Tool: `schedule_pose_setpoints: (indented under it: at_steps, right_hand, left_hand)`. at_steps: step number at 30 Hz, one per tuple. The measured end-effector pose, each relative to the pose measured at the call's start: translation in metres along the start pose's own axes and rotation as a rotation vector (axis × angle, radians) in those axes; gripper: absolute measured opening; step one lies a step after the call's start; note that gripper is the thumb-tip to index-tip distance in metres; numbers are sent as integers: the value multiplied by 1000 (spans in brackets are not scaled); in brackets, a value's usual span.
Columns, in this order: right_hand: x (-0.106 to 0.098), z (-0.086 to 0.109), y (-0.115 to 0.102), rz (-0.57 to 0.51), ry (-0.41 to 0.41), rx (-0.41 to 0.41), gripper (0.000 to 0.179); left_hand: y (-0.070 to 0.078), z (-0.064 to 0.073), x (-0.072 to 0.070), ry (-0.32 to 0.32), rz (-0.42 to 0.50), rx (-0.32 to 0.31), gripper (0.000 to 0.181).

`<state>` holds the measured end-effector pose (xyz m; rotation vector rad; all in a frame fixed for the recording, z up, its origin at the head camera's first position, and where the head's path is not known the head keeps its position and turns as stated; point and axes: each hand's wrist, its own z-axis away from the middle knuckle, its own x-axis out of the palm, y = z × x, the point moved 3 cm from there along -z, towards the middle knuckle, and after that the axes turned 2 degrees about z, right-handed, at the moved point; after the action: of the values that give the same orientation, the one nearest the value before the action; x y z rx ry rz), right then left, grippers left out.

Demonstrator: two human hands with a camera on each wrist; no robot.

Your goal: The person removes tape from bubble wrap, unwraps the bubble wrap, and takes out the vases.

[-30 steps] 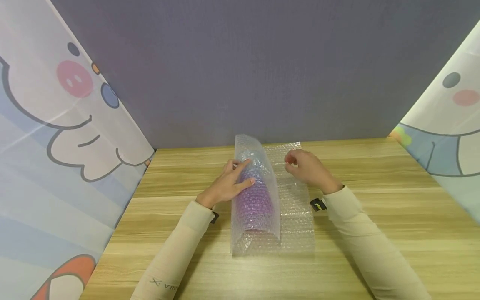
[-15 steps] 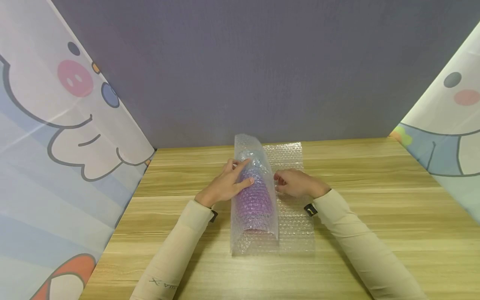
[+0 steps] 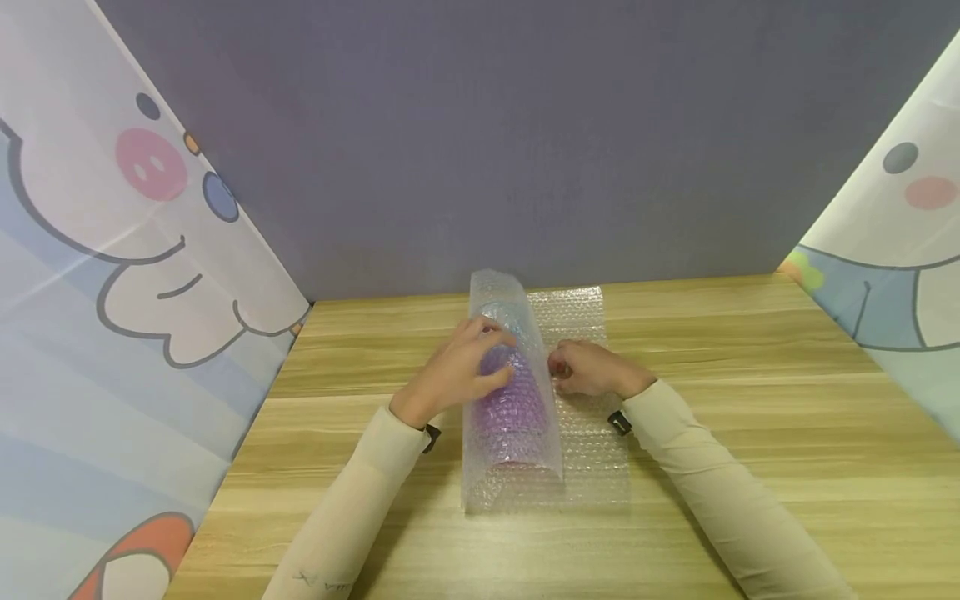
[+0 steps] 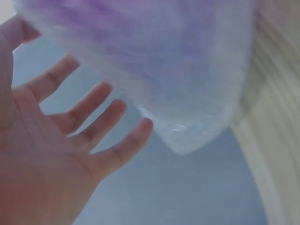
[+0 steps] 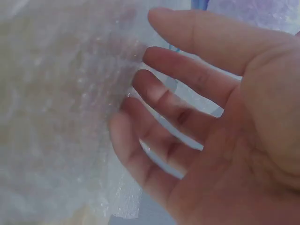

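Observation:
A long rounded object [image 3: 513,412], purple fading to pale blue, lies under a fold of bubble wrap [image 3: 592,458] on the table; its kind is blurred by the wrap. My left hand [image 3: 459,367] is over the left side of the bundle, thumb and fingers spread. In the left wrist view, the fingers of that hand [image 4: 61,145] are apart, their tips along the wrap's edge. My right hand [image 3: 596,369] is at the fold's right edge, above the flat part of the sheet. The right wrist view shows its loosely bent fingers [image 5: 173,108] against the wrap, thumb apart from them.
The wood-grain table [image 3: 750,417] extends on both sides of the bundle. A dark grey panel [image 3: 540,142] rises along its back edge. Cartoon-printed sheets stand at the left [image 3: 60,333] and right [image 3: 892,275].
My right hand has come left and down from above the flat wrap to the fold's edge. My left hand has shifted slightly right, its fingers more bent over the bundle.

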<state>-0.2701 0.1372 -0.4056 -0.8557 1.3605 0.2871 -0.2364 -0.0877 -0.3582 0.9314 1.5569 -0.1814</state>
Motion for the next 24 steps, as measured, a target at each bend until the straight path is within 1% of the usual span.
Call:
schedule_pose_setpoints:
  at_steps: [3, 6, 9, 16, 18, 20, 22, 24]
  right_hand:
    - [1, -1, 1, -17, 6, 19, 21]
    - [3, -1, 2, -35, 7, 66, 23]
    - [3, -1, 4, -45, 4, 107, 23]
    - [3, -1, 5, -15, 6, 103, 18]
    - [3, -2, 6, -12, 8, 101, 18]
    - [4, -2, 6, -14, 9, 100, 18]
    - [4, -2, 6, -12, 10, 97, 18]
    - [3, -3, 6, -9, 11, 96, 18]
  left_hand:
    - [15, 4, -2, -69, -14, 40, 45]
    - [28, 7, -2, -157, -34, 67, 58]
    - [38, 11, -1, -219, -53, 81, 71]
    - [55, 21, 2, -359, -29, 105, 93]
    - [58, 23, 3, -379, -34, 116, 97]
    - [59, 24, 3, -384, -43, 130, 99]
    - [60, 24, 2, -379, -48, 148, 98]
    - [60, 23, 1, -360, -56, 174, 94]
